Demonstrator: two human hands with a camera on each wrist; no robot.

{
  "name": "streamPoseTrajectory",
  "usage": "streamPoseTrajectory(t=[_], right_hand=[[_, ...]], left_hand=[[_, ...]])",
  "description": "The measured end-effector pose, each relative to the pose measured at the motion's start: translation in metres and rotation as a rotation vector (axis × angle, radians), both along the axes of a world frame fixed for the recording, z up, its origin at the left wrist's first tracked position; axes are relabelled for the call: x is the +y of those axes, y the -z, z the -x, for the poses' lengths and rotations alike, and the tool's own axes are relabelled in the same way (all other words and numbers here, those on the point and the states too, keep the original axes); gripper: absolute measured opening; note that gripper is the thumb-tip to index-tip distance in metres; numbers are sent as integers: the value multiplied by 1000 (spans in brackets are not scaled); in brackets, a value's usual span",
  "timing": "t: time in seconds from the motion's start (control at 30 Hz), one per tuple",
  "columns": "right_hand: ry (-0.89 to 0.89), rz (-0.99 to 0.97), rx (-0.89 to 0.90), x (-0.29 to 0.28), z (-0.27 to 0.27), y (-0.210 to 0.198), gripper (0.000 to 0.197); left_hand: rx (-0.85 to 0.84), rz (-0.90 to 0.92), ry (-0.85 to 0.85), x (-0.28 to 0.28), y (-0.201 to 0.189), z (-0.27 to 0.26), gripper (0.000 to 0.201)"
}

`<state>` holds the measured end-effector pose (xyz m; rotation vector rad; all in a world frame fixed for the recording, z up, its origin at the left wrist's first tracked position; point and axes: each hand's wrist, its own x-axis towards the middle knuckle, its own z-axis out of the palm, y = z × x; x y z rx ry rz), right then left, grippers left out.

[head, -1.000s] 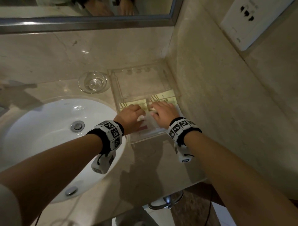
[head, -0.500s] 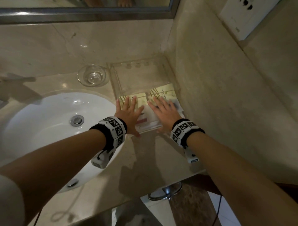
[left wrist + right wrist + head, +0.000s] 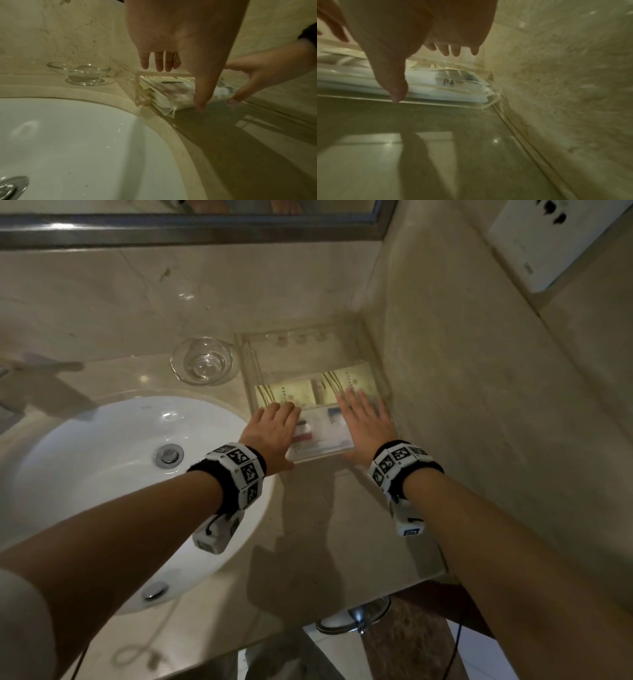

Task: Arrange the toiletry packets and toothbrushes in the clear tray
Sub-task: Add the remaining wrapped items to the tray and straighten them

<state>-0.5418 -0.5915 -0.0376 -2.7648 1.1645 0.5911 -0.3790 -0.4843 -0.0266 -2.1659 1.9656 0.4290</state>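
Observation:
The clear tray stands in the counter corner against the right wall. Two yellow packets lie side by side in it, with clear-wrapped toothbrush packets in front of them. My left hand lies flat over the tray's left side, fingers straight. My right hand lies flat over the right side. In the left wrist view the left hand has its thumb down at the tray's front wall. The right wrist view shows the right hand with its thumb at the front edge, above the white packets.
A small glass dish sits left of the tray. The white sink basin fills the counter's left. The marble wall runs close along the tray's right side. The mirror frame is at the back, and the counter edge is in front.
Both hands went from curled over the packets to flat, then slid apart sideways. The toothbrush packets in the middle now show between them.

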Motion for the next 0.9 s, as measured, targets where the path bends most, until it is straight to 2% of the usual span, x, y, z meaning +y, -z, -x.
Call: streamPoseTrajectory(t=[0.2,0.33,0.5,0.7,0.9], right_hand=[[46,6,-40,-17,-15,-4,95],[48,53,-148,-22,-18,-2,79],[55,126,-210,-28,-28,1,60],[66,208,-200,-34,-44,5,41],[92,246,-214,-36,-55,9,37]], left_hand=[[31,26,-50,-14,-3,-14,91],[91,-26,-55,-23,1,-22,83],[146,95,-80,-28,3,-25,65],[20,202,4,-34,8,-29,60],[-99,307,114,-33,18,-34,54]])
